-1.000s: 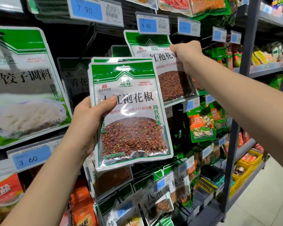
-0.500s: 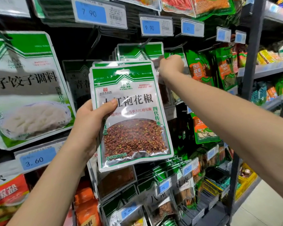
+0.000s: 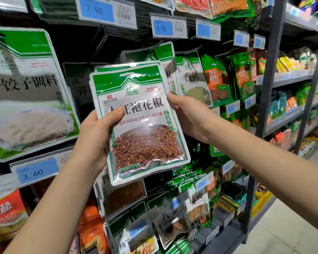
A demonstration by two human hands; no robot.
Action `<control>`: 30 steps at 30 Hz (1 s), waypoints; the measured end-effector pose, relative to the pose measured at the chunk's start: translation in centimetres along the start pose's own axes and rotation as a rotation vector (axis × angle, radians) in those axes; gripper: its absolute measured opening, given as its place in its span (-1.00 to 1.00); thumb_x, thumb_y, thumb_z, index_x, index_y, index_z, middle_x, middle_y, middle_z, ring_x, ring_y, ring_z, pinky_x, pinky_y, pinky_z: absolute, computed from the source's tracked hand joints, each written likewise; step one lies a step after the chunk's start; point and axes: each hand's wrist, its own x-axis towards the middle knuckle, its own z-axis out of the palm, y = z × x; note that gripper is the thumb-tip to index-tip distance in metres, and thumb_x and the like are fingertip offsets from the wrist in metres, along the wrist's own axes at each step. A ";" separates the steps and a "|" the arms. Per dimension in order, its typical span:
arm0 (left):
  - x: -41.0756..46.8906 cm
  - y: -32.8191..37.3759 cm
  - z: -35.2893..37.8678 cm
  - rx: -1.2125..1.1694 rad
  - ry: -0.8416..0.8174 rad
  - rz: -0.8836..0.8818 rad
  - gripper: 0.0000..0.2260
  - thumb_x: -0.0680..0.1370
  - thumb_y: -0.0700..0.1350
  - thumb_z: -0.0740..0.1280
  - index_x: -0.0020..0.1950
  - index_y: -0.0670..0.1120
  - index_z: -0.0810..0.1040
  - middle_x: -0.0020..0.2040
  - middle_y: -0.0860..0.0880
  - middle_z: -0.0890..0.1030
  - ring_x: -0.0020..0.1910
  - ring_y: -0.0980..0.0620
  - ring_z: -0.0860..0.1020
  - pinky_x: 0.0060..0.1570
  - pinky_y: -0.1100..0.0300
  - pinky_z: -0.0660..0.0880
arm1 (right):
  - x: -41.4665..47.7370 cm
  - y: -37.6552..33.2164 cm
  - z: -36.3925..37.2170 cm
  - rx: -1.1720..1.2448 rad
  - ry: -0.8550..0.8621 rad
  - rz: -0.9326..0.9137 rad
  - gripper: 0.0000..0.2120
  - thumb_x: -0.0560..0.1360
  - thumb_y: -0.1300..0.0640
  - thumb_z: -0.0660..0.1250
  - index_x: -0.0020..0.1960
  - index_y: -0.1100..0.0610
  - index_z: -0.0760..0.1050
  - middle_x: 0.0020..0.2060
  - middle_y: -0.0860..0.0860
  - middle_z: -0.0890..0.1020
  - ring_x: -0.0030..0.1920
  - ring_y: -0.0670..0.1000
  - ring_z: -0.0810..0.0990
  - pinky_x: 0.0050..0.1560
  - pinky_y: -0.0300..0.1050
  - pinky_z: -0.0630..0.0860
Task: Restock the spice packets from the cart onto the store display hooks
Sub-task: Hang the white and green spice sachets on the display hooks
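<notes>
A small stack of green-and-white spice packets (image 3: 141, 121) with red peppercorns showing through a clear window is held up in front of the display. My left hand (image 3: 95, 136) grips the stack's left edge, thumb across the front. My right hand (image 3: 187, 116) holds the stack's right edge, with its fingers behind the packets. Behind the stack, matching packets (image 3: 165, 59) hang on a display hook under the 9.90 price tag (image 3: 168, 27).
Larger dumpling-seasoning packets (image 3: 26, 92) hang at the left above a 3.60 tag (image 3: 36, 171). More spice packets (image 3: 217, 77) hang to the right and below. A grey upright post (image 3: 270, 70) stands at the right, with shelves beyond and floor at the lower right.
My right hand left the hanging packets on the hook and came down to the right edge of the stack. The left hand kept holding the stack in about the same place.
</notes>
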 end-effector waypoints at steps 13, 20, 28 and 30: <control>-0.6 0.3 1.6 -0.010 0.000 0.059 -0.86 0.53 -0.23 0.38 0.05 -0.07 0.58 -0.03 0.02 0.69 -0.05 0.13 0.66 -0.10 0.35 0.53 | -0.9 -0.9 -1.5 0.097 0.421 -0.019 -0.67 0.57 0.11 0.29 0.18 0.36 0.51 -0.04 0.24 0.64 -0.08 0.18 0.61 -0.15 -0.06 0.51; 0.0 1.4 1.0 -0.031 0.089 0.066 -0.89 0.53 -0.26 0.37 -0.05 -0.06 0.52 0.00 -0.03 0.66 -0.07 0.16 0.64 -0.17 0.44 0.51 | 1.9 -4.1 -3.4 0.145 0.542 -0.118 -0.79 0.56 0.28 0.20 -0.24 0.11 0.34 -0.36 0.03 0.42 -0.34 0.00 0.36 -0.33 -0.19 0.29; 0.1 1.3 0.6 -0.018 0.087 0.048 -0.91 0.52 -0.26 0.37 -0.02 -0.09 0.57 -0.05 0.00 0.67 -0.09 0.16 0.65 -0.21 0.45 0.51 | 3.6 -4.7 -3.5 0.030 0.608 -0.119 -0.55 0.59 0.37 0.08 0.42 0.50 0.08 0.42 0.34 0.18 0.42 0.16 0.23 0.36 0.08 -0.03; 0.1 1.4 0.6 -0.008 0.072 0.053 -0.90 0.53 -0.25 0.37 0.00 -0.09 0.57 -0.06 0.01 0.68 -0.10 0.17 0.65 -0.20 0.44 0.51 | 4.1 -4.8 -3.9 0.056 0.638 -0.130 -0.53 0.57 0.35 0.16 0.41 0.49 0.11 0.41 0.32 0.26 0.41 0.17 0.27 0.34 0.16 0.02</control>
